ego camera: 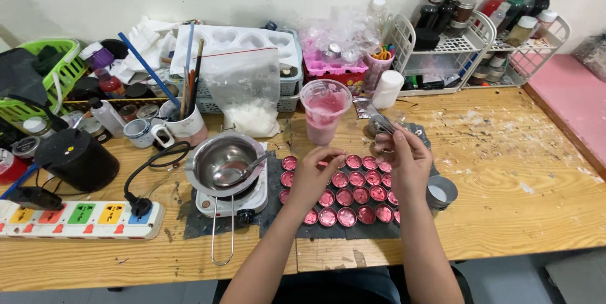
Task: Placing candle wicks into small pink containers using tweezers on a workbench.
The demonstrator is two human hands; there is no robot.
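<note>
Pink wax tins [346,198] under both hands [315,174]

Worn wooden table [505,171] bears dark mat [278,178], power strip [82,220].

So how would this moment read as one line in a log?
left hand: over pink-filled tins | right hand: holding tweezers | pink cup: behind tins | metal pot: on hotplate

Glossy metal pot [222,164] – rough, stained wooden table [505,171].
</note>
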